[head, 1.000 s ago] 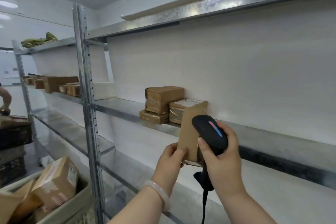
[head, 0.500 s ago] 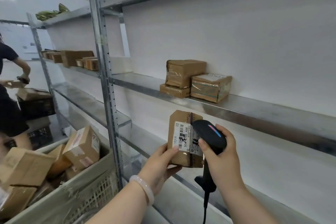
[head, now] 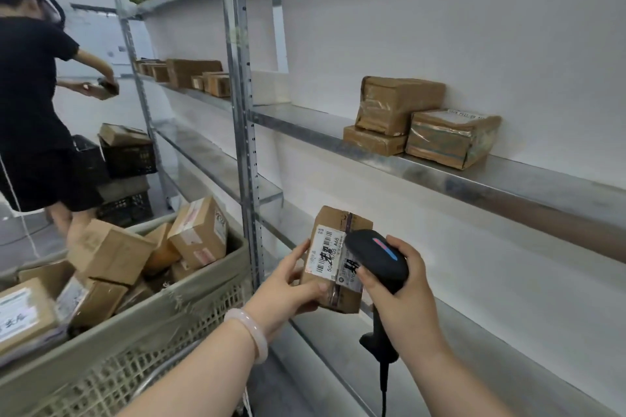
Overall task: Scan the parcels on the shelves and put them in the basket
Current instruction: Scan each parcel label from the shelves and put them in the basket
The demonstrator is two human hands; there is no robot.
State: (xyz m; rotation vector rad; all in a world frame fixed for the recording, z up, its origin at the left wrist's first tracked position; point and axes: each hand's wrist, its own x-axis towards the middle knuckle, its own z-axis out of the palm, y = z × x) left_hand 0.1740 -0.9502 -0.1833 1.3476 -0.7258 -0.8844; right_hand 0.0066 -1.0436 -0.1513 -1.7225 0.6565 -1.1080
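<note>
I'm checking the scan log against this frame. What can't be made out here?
Head view only.
- Label on the held parcel: right part covered by the scanner, small print too blurred to read.
- The scanner's front window: faces away from the camera, so no beam shows.
- The basket: cut off by the left and bottom edges.
- Label atop the right shelf parcel: steep angle, too small to read.

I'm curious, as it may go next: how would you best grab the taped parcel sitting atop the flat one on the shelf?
Probably take the top parcel by its two ends, high up, reaching from the front: the wall is behind it, the flat parcel lifts it clear, and the labelled parcel crowds only its lower right.
</note>
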